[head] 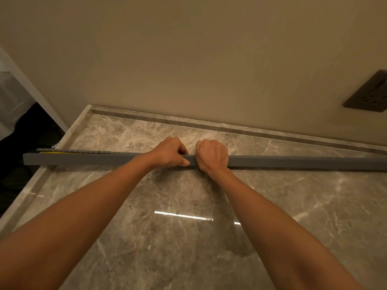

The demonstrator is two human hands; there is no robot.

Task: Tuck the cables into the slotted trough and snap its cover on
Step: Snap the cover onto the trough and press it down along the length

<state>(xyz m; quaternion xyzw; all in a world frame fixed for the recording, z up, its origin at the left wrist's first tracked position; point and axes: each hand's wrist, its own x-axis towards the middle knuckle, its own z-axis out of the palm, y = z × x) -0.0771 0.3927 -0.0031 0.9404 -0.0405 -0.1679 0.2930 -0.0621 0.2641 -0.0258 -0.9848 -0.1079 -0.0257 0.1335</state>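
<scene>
Left hand: fingers curled over the top of the trough, thumb flat along the near face, pointing right. It is gripping.
Right hand: closed fist wrapped over the same section, knuckles up, fingers hidden behind the far side. It is also gripping.
The two hands sit just beside each other with a narrow gap, near the middle of the visible length. Both forearms are bare and reach in from the bottom corners.

The trough is a long grey bar lying across the counter, roughly parallel to the wall and well apart from it. Its left end overhangs the counter's left edge; its right end runs out of frame.
The near face is smooth and closed along the whole run. I can't tell whether that face is the cover or a side wall.
Left of the hands, a slotted edge shows just behind the top of the bar, with a yellow sliver tucked against it near the far left end. It could be a cable, but it is too thin to confirm.

The counter is grey-veined polished stone with a recessed channel along the back at the wall. A dark socket plate is on the wall at upper right. A white door frame stands at left, with dark floor below it.
</scene>
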